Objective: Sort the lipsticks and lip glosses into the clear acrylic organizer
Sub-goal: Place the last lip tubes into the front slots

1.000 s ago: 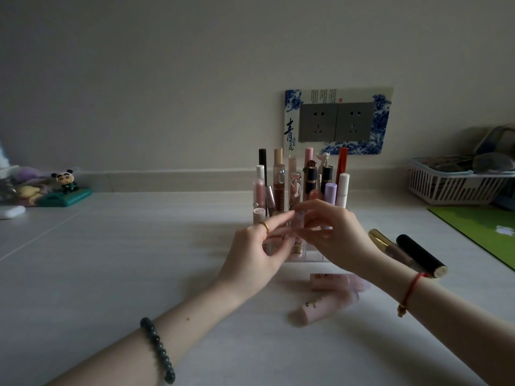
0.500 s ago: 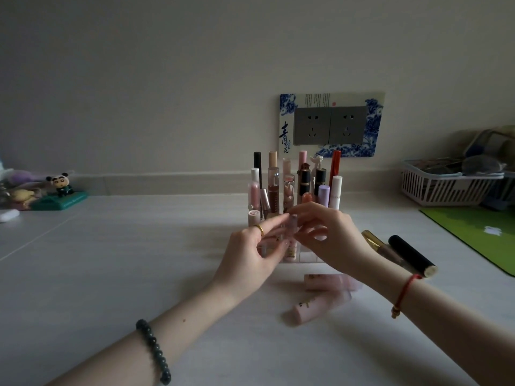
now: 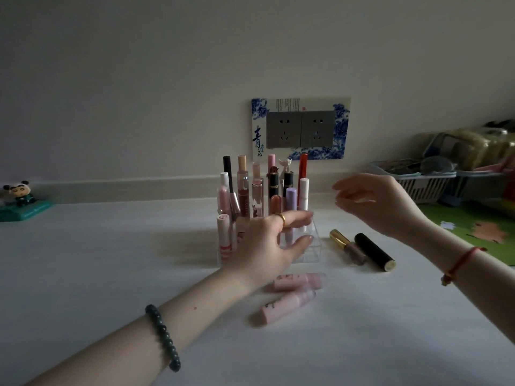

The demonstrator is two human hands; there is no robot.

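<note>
The clear acrylic organizer (image 3: 313,253) stands mid-table, with several lipsticks and glosses upright in its back rows. My left hand (image 3: 267,246) reaches over its front row and holds the top of a pale pink tube (image 3: 289,235) that stands in a front slot. The tube's cap is hidden under my fingers. My right hand (image 3: 370,203) hovers open to the right of the organizer, holding nothing. On the table lie two pink tubes (image 3: 299,281) (image 3: 287,303), a gold-capped gloss (image 3: 347,250) and a black tube (image 3: 374,252).
A white basket (image 3: 418,185) with items sits at the back right, beside a green mat (image 3: 473,227). A panda figure (image 3: 19,195) stands at the far left. A double wall socket (image 3: 301,129) is behind the organizer.
My right hand has let go of the pale pink tube and pulled away up and to the right. My left hand has lowered the tube into a front slot.
</note>
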